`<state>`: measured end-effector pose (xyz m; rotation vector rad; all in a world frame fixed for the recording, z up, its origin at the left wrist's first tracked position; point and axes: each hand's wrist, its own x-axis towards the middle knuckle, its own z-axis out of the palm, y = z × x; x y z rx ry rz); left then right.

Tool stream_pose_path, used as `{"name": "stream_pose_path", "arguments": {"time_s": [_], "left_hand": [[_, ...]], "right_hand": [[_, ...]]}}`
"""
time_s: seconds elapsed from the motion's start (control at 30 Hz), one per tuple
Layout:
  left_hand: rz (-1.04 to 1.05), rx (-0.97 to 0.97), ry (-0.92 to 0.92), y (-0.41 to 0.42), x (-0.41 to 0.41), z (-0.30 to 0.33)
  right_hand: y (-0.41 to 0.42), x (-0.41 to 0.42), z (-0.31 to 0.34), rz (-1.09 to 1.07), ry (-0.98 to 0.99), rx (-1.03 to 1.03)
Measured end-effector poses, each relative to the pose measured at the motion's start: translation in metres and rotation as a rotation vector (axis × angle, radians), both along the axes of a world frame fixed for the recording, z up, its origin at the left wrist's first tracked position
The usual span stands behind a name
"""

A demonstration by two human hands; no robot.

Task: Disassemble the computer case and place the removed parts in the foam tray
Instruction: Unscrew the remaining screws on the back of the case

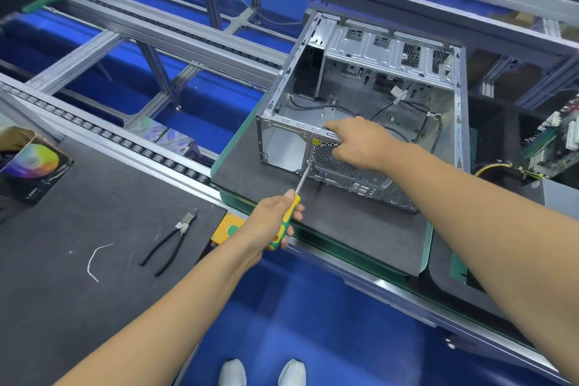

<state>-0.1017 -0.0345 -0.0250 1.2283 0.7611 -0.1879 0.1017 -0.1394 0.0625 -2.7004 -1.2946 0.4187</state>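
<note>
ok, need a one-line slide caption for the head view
Left hand drives a screwdriver into the open computer case rear panel while the right hand steadies its top edge.

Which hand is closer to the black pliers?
Left. The left hand holds the screwdriver just right of the pliers; the right hand rests farther away on the computer case.

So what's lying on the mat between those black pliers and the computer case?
In the head view, a yellow box with a green button sits between the pliers and the computer case, beside the left hand.
</note>
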Motion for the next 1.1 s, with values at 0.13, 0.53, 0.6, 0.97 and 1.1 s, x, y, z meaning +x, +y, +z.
{"name": "stream_pose_path", "arguments": {"time_s": [0.13,0.53,0.6,0.97,1.1], "left_hand": [[0.031,0.039,-0.015,-0.007,0.0,-0.003],[-0.198,0.474,-0.297,0.01,-0.003,-0.059],[-0.188,0.512,-0.344,0.013,-0.001,-0.062],[-0.13,0.575,-0.444,0.016,0.007,-0.071],[-0.111,0.568,-0.43,0.015,0.009,-0.074]], "right_hand": [[0.0,0.002,-0.004,0.002,-0.02,-0.018],[-0.001,0.0,-0.006,-0.038,-0.005,0.056],[0.0,0.0,-0.006,-0.059,0.008,0.065],[0.0,0.003,-0.006,-0.094,0.073,0.054],[0.0,0.003,-0.007,-0.087,0.066,0.05]]}}
